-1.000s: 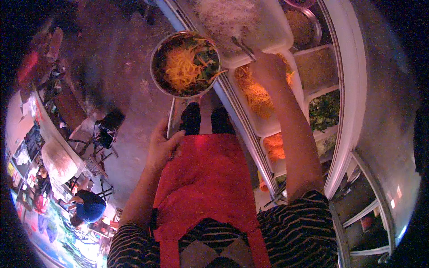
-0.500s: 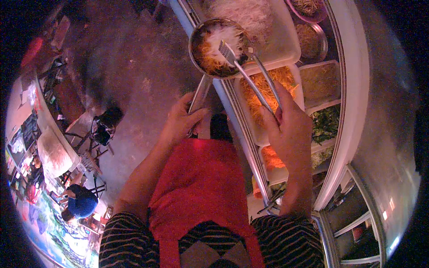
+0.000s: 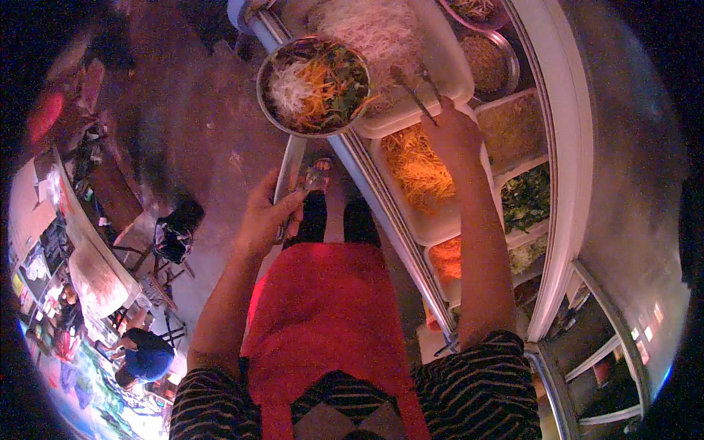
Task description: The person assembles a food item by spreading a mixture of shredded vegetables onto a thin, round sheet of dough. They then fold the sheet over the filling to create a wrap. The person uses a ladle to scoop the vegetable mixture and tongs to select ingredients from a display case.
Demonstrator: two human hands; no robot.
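Note:
My left hand (image 3: 265, 216) is closed round the flat metal handle of a round pan (image 3: 291, 167), held out at the counter's edge. In the pan lie white shreds or thin noodles (image 3: 288, 94), orange shreds (image 3: 318, 79) and green leaves (image 3: 349, 95). My right hand (image 3: 456, 139) grips metal tongs (image 3: 416, 98). Their tips are apart, at the near part of a pale bin (image 3: 396, 126) heaped with white, noodle-like strands (image 3: 370, 33). Whether anything sits between the tips, I cannot tell. Below my right wrist is a bin of orange shreds (image 3: 414, 165).
More tubs line the counter: brownish food in a round bowl (image 3: 485, 62), chopped greens (image 3: 526, 199) and orange-red shreds (image 3: 446, 258). A metal rail (image 3: 381, 198) edges the counter. At left are a stool (image 3: 176, 229), a table (image 3: 99, 282) and a person in a blue cap (image 3: 149, 356).
The pan has moved left, its contents now plainly visible. My right hand has gone up and away with the tongs, from over the pan to the bin of white strands.

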